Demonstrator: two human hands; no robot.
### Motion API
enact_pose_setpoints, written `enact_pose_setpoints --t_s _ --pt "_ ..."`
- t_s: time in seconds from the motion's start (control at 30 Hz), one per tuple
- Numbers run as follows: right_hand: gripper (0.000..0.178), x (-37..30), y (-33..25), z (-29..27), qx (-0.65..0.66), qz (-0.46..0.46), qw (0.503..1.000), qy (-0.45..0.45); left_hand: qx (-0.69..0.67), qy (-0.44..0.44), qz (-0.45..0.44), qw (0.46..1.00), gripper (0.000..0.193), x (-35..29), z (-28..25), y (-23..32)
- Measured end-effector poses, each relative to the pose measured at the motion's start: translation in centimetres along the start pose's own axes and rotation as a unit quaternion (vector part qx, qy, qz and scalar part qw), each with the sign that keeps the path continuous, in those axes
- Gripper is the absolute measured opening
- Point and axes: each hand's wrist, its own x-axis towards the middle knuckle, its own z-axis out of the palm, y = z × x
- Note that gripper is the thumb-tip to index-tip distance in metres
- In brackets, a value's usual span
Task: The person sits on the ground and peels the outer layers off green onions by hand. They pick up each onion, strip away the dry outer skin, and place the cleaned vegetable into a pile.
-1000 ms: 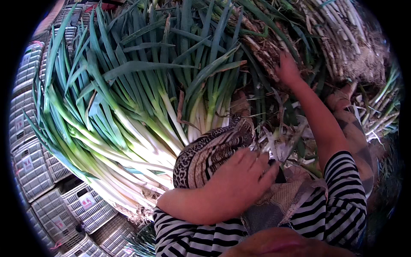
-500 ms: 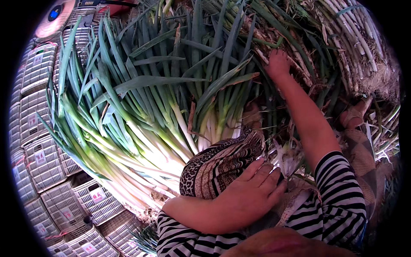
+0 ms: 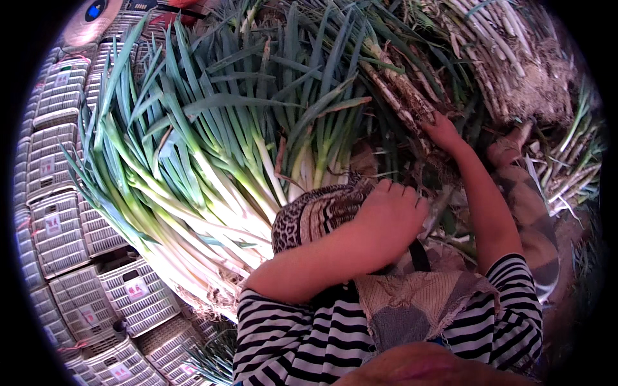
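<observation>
Right hand: fingers closed on onion stalks, far right | stalks: brown, soil-caked, ragged | left hand: near, fingers half-curled, cannot tell if holding

The left forearm is held across the body, the left hand turned back-up with its fingers bent. The right arm is stretched forward; the right hand is angled leftward, its fingertips partly hidden.

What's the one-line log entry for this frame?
left hand: at patterned cloth | right hand: at soil-caked stalks, grip unclear | picture left: long green onions, stacked crates
</observation>
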Motion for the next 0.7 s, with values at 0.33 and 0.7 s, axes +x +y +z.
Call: enact_pose_setpoints --t_s 0.33,0.7 --pt "0.034 -19.4 -6.0 -9.4 0.668 0.178 0.706 -0.151 -0.014 -0.008 -0.084 0.996 0.037 3.2 3.0 1.0" --pt "0.039 -23.7 -7.7 -3.7 0.457 0.138 0.876 -0.069 -0.846 0.166 -0.207 0.462 0.033 4.0 13.6 1.4"
